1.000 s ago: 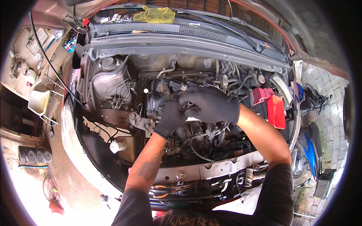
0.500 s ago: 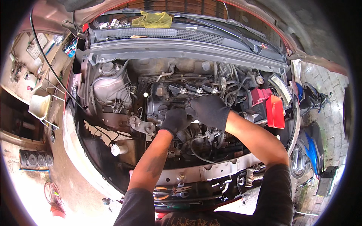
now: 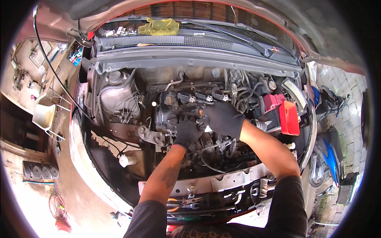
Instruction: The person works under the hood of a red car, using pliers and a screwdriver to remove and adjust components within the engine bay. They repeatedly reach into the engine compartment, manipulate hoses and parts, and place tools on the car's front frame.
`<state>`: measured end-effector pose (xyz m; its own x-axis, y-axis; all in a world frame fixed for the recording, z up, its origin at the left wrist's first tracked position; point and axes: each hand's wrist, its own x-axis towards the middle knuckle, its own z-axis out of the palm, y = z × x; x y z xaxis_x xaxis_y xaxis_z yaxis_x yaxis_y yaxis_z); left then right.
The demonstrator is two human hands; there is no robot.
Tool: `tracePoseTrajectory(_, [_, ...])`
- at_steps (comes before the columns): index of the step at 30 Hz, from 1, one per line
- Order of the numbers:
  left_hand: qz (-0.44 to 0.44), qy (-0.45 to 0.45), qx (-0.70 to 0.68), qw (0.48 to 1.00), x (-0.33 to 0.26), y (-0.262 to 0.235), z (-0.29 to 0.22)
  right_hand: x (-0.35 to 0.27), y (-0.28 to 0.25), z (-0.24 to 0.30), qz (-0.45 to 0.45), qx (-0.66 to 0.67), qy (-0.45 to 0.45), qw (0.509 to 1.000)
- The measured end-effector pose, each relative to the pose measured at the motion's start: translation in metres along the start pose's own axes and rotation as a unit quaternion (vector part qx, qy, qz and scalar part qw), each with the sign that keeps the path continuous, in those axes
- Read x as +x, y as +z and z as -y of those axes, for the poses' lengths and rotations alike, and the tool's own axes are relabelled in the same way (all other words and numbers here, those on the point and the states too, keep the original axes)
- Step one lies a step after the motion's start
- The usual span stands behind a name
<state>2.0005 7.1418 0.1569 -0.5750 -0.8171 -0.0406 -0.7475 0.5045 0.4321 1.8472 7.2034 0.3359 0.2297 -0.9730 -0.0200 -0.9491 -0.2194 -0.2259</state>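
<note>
Both my hands wear black gloves and work close together at the front edge of the engine [image 3: 164, 113]. My left hand [image 3: 189, 131] rests low against it, right of the round black oil filler cap [image 3: 172, 118], its fingers loosely stretched out. Just beside it, my right hand [image 3: 224, 118] has its fingers curled, and a small orange bit shows by the fingertips. What it grips is hidden by the glove. A small white patch shows between the hands. Ignition coils [image 3: 203, 97] sit in a row behind them. Hoses and wiring [image 3: 214, 148] lie below my hands.
The battery with a red cover [image 3: 274, 102] and a red tray [image 3: 289, 118] stand at right. Pliers and wrenches [image 3: 189, 202] lie along the front. A yellow cloth [image 3: 159, 27] is near the windshield. A white-capped reservoir [image 3: 126, 160] stands at left.
My left hand has shifted slightly right and down, and its fingers look more stretched. My right hand stays nearly in place. The view has moved a little.
</note>
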Motion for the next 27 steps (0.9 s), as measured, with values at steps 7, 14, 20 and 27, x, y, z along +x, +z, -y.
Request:
tracePoseTrajectory(7, [0.036,0.136,-0.019,0.99,-0.001,-0.02,0.023,-0.058,-0.044,-0.017,-0.136,0.118,0.026,0.983])
tracePoseTrajectory(14, [0.186,0.239,0.049,0.952,0.049,-0.001,0.064,-0.227,0.05,-0.001,-0.202,0.831,0.199,0.478])
tracePoseTrajectory(20, [0.252,0.216,0.031,0.943,0.061,-0.038,0.026,-0.316,0.175,0.09,-0.029,0.765,0.209,0.609])
tracePoseTrajectory(27, [0.177,0.189,0.076,0.963,0.065,-0.035,0.019,-0.334,0.212,0.148,-0.008,0.71,0.233,0.664])
